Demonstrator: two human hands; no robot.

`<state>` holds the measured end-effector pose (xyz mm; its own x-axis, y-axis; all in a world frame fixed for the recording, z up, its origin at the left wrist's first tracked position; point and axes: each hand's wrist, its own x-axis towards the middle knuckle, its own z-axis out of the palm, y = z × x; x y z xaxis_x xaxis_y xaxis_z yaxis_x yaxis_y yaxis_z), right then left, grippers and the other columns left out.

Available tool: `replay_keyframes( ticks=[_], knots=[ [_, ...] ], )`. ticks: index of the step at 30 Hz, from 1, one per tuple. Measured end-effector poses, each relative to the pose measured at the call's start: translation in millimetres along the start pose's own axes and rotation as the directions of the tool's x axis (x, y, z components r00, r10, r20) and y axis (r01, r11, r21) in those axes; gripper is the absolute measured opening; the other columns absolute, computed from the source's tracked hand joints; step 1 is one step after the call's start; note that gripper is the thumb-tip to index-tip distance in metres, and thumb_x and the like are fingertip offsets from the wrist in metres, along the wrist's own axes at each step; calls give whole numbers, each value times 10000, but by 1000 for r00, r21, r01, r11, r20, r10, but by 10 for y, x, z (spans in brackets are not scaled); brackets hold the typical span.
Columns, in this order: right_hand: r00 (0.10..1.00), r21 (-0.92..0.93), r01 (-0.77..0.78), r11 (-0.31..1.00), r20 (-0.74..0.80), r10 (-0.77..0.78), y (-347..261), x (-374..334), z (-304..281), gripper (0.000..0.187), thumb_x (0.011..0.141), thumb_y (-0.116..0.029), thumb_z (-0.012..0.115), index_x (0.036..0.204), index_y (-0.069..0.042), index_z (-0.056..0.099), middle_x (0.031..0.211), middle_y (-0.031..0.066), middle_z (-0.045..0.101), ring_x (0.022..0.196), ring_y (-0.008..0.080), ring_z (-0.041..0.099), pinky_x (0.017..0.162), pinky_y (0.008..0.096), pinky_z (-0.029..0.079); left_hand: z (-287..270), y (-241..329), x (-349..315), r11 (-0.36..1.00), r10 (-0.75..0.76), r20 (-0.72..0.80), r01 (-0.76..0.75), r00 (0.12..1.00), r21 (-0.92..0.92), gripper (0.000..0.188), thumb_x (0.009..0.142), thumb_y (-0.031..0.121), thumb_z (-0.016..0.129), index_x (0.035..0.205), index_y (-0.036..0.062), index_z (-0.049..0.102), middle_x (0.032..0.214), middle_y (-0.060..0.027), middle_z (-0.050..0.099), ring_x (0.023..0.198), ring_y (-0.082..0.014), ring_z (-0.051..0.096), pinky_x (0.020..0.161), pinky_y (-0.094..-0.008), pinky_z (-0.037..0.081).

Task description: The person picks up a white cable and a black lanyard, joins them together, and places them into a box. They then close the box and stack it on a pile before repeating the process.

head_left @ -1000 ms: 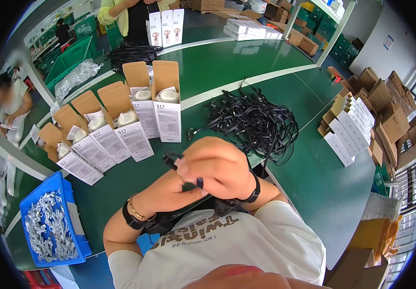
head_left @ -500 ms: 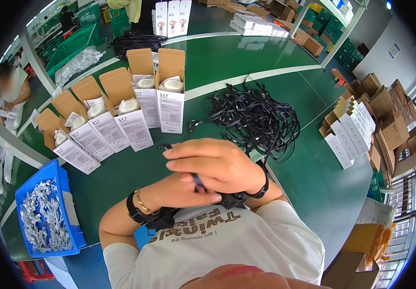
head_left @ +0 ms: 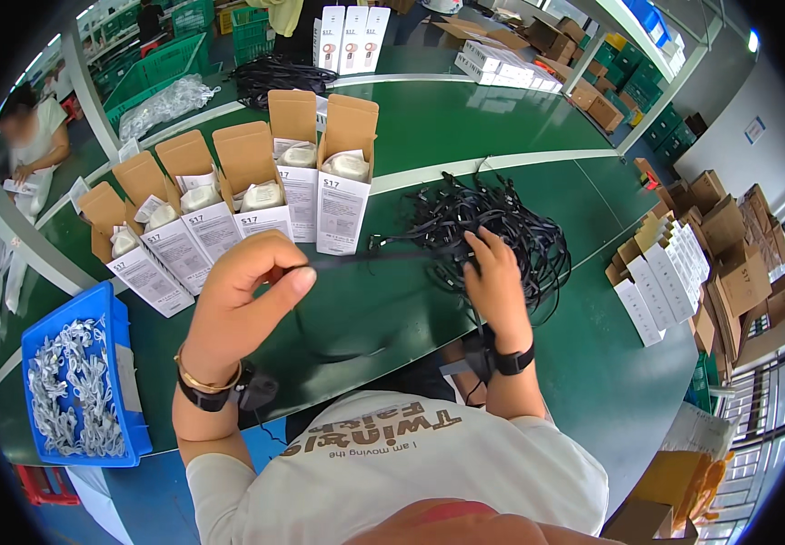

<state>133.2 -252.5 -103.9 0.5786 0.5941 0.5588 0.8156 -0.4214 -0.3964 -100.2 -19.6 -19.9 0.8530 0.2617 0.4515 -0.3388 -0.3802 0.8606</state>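
Head view: left fingers (head_left: 296, 281) pinch one black strap (head_left: 374, 258); right fingers (head_left: 500, 251) parted, hold unclear; six boxes (head_left: 342, 213).

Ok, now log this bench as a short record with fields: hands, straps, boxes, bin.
Left hand: pinching a black strap between thumb and fingers
Right hand: at the near edge of the strap pile; grip unclear
Strap: stretches from the left hand toward the right, blurred
Open boxes: six, flaps up, pale items inside
Bin: blue, at far left of the table, holding grey cords
Right side: white boxes
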Motion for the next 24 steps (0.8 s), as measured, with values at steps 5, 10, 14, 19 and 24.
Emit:
replay_keyframes(
  ticks=[5, 10, 14, 19, 24],
  knots=[
    [925, 558, 163, 814, 202, -323, -915, -33, 45, 567, 810, -75, 615, 1332, -10, 404, 1353, 177, 432, 1237, 342, 422, 1038, 400, 337, 325, -109, 73, 952, 200, 162, -231, 966, 201, 59, 855, 63, 614, 856, 14, 581, 767, -55, 534, 710, -170, 528, 624, -290, 406],
    [668, 739, -18, 674, 510, -541, -895, 72, 237, 609, 807, -206, 673, 1313, 8, 411, 1296, 221, 458, 1206, 372, 432, 1023, 422, 341, 269, 27, 21, 967, 207, 179, -229, 962, 115, 48, 838, 59, 619, 835, 21, 590, 784, -71, 545, 692, -212, 518, 617, -310, 406],
    [851, 486, 188, 854, 354, -389, -706, 104, 300, 571, 837, -199, 649, 1309, 11, 407, 1255, 205, 490, 1185, 355, 455, 1004, 421, 355, 44, 85, -4, 950, 189, -11, -180, 982, 256, 61, 841, 76, 616, 887, 38, 600, 806, -91, 559, 708, -272, 529, 630, -353, 428],
    [920, 960, -183, 214, 243, -307, -1274, 42, 228, 435, 882, -158, 606, 1250, 13, 450, 1088, 117, 609, 1036, 248, 568, 898, 384, 441, 294, 7, -7, 889, 233, 60, -238, 971, 392, 104, 817, 65, 639, 908, 33, 598, 826, -97, 587, 711, -248, 563, 613, -335, 431],
    [660, 733, -571, 370, 678, -325, -988, -47, 170, 355, 916, -229, 566, 1149, 29, 497, 954, 107, 646, 759, 129, 593, 706, 268, 493, 163, 37, -57, 925, 273, -71, -241, 959, 294, 147, 823, 73, 632, 963, 40, 600, 851, -85, 603, 760, -263, 589, 657, -328, 459]
  ],
)
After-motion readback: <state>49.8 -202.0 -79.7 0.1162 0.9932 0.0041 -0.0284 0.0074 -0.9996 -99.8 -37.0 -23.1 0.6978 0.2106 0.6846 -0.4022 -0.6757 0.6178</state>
